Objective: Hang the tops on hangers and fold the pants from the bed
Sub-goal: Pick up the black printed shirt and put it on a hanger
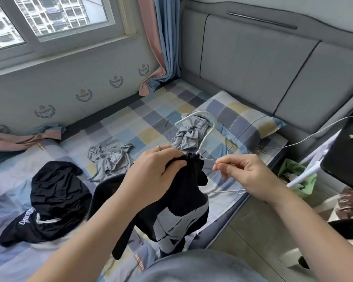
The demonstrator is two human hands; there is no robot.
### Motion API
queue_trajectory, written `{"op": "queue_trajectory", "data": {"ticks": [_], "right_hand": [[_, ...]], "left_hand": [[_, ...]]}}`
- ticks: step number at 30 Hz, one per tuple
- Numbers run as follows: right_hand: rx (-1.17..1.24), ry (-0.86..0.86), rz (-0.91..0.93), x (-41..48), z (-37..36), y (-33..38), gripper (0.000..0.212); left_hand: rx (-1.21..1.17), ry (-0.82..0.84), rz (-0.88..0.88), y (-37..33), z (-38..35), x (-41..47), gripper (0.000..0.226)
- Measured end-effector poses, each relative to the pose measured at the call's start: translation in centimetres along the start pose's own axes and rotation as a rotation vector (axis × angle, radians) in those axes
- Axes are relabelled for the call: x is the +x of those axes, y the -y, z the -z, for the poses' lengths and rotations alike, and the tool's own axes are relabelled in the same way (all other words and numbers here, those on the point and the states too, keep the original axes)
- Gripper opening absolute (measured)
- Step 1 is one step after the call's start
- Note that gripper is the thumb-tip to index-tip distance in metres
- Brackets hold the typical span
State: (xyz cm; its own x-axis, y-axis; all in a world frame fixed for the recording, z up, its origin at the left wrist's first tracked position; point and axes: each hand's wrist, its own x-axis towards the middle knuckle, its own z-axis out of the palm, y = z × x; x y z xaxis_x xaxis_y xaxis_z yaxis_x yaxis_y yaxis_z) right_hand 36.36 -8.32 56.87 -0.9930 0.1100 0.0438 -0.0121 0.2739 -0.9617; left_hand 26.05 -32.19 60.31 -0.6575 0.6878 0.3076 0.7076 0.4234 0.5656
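While the left hand point(157, 174) clutches the collar of the black printed top point(171, 200), the right hand point(249, 176) pinches the white wire hanger point(206, 137). The hanging step seems underway, and next its shoulder likely needs threading through the neck.

White lettering point(27, 216) runs in a curve on the black garment point(57, 192) lying on the bed; partly creased, not legible with certainty. Brown tags point(138, 261) on the checked bedsheet point(151, 127) carry capital letters (too blurred to spell). Wall crests point(44, 111): any wording is too small to tell.
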Motion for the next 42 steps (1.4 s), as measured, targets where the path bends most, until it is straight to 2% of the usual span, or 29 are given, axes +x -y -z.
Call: {"op": "queue_trajectory", "data": {"ticks": [3, 5, 7, 9, 10, 12, 14, 16, 18, 21, 24, 27, 29, 32, 34, 36, 38, 42], "right_hand": [[-0.002, -0.05, -0.013, -0.2, -0.5, 0.1, 0.013], [-0.132, -0.171, 0.029, -0.5, -1.0, -0.2, 0.012], [-0.361, -0.363, 0.175, -0.8, -1.8, -0.4, 0.017], [-0.421, -0.438, 0.308, -1.3, -2.3, -0.6, 0.02], [-0.39, -0.4, 0.312, -1.5, -2.6, -0.6, 0.023], [-0.323, -0.243, 0.207, -1.4, -3.5, -0.7, 0.034], [-0.341, -0.092, 0.105, -1.0, -4.7, -0.9, 0.043], [-0.333, -0.01, 0.059, -0.2, -5.8, -1.0, 0.049], [-0.263, -0.031, 0.043, 0.6, -6.6, -0.9, 0.044], [-0.147, -0.142, 0.054, 1.1, -7.2, -0.7, 0.015], [-0.124, -0.15, 0.116, 0.7, -7.3, -0.9, 0.018], [-0.131, -0.106, 0.08, 0.5, -7.1, -1.3, 0.017], [-0.221, -0.022, 0.031, 0.7, -6.6, -2.3, 0.008], [-0.367, 0.195, -0.095, 0.6, -5.6, -4.1, 0.028], [-0.471, 0.273, -0.161, 0.3, -5.0, -5.9, 0.018], [-0.653, 0.293, -0.185, -0.1, -4.2, -7.8, 0.006], [-0.774, 0.28, -0.245, -0.7, -3.4, -9.1, 0.013], [-0.805, 0.188, -0.21, -1.1, -1.7, -10.5, 0.018]], "left_hand": [[-0.026, 0.005, 0.013, 0.3, 0.1, 0.0, 0.012], [-0.017, -0.019, 0.03, 0.5, 0.0, -0.1, 0.012], [-0.012, -0.077, 0.057, 0.5, -0.2, -0.1, 0.012], [-0.031, -0.149, 0.096, 0.7, -0.2, -0.2, 0.01], [-0.049, -0.18, 0.117, 0.8, -0.1, -0.3, 0.009], [-0.09, -0.223, 0.162, 0.6, -0.2, -0.4, 0.008], [-0.114, -0.256, 0.192, 0.2, -0.4, -0.5, 0.008], [-0.123, -0.286, 0.203, -0.4, -0.7, -0.4, 0.007], [-0.138, -0.299, 0.214, -0.8, -0.9, -0.4, 0.006], [-0.174, -0.286, 0.249, -0.9, -1.2, -0.3, 0.007], [-0.189, -0.268, 0.267, -0.8, -1.3, -0.2, 0.006], [-0.186, -0.249, 0.26, -0.7, -1.5, -0.3, 0.007], [-0.183, -0.235, 0.25, -0.5, -1.5, -0.6, 0.008], [-0.194, -0.235, 0.259, 0.3, -1.3, -1.2, 0.009], [-0.206, -0.243, 0.273, 0.8, -0.8, -1.4, 0.009], [-0.204, -0.257, 0.28, 1.4, 0.0, -1.6, 0.012], [-0.198, -0.257, 0.277, 1.8, 0.9, -1.8, 0.017], [-0.17, -0.173, 0.243, 2.2, 2.4, -2.5, 0.026]]}}
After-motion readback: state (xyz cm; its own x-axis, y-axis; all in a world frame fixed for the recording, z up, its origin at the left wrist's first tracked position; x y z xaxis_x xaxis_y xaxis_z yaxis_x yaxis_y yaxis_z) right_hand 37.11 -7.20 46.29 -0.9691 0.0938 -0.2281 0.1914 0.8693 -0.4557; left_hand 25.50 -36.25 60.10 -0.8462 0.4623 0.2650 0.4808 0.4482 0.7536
